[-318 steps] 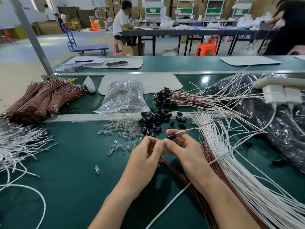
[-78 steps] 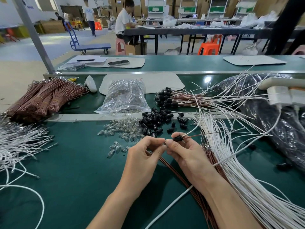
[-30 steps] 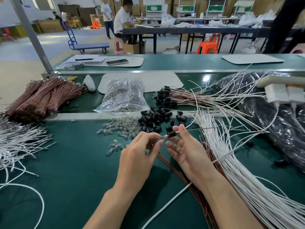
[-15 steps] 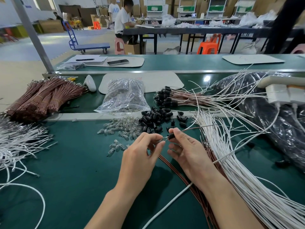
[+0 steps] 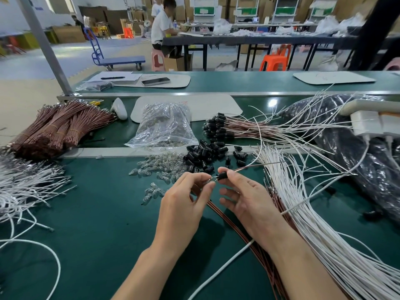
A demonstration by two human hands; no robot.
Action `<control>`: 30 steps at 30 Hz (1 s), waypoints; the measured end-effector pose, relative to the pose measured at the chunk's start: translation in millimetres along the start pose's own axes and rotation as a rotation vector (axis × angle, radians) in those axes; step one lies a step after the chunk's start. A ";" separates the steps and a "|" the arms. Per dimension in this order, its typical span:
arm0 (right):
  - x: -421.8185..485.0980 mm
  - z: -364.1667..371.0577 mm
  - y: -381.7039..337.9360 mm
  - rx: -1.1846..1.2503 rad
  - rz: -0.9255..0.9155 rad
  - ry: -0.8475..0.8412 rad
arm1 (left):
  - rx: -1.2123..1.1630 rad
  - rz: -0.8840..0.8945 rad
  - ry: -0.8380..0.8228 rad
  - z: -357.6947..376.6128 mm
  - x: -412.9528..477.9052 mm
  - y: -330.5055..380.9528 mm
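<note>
Near the middle of the green table (image 5: 97, 224), just above its surface, the left hand (image 5: 184, 204) pinches a small clear bulb (image 5: 208, 181) between thumb and forefinger, its other fingers loosely curled. The right hand (image 5: 244, 202) pinches a black cap (image 5: 222, 176) the same way, its remaining fingers spread loose below. Bulb and cap sit end to end, almost touching. Two thin leads (image 5: 255, 167) run from the cap toward the right edge.

Just behind the fingers lies a heap of loose caps (image 5: 205, 154). To its left is a scatter of loose bulbs (image 5: 160, 169), with a clear bag (image 5: 164, 126) behind that. Capped leads (image 5: 216, 124) lie farther back. A thick fan of white wires (image 5: 303, 202) crowds close beside the right hand, and brown wires (image 5: 216, 211) pass beneath both hands. Toward the left edge lie bound brown bundles (image 5: 56, 128) and tangled white strands (image 5: 23, 187). A black plastic sack (image 5: 357, 152) fills the right edge.
</note>
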State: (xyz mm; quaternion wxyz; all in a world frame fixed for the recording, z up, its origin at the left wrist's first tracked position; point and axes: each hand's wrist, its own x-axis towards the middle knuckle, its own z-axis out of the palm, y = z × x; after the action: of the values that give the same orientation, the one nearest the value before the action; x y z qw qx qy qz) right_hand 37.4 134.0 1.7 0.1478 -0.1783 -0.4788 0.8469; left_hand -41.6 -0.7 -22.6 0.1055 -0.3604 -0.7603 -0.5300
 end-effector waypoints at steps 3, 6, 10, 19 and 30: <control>0.0 0.6 -0.3 0.000 0.006 -0.009 | -0.005 0.011 0.003 0.1 0.4 0.8; -0.7 0.5 -0.4 0.013 0.010 -0.014 | 0.009 0.019 0.002 -0.2 -0.2 -0.4; -1.9 -0.2 -1.6 0.036 0.008 -0.017 | 0.005 0.006 0.009 -0.4 -0.3 -1.4; -1.4 1.4 -0.3 0.106 0.022 -0.049 | 0.002 0.015 0.006 -0.8 -1.2 -0.4; -3.1 1.7 2.5 0.097 0.066 -0.109 | -0.066 -0.040 -0.028 -2.1 -3.4 -2.3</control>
State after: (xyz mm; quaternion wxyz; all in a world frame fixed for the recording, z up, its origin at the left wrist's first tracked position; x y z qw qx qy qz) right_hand 39.2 130.2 0.8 0.1022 -0.1402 -0.4383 0.8819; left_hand -41.1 -4.6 -25.2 0.0723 -0.3555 -0.7510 -0.5517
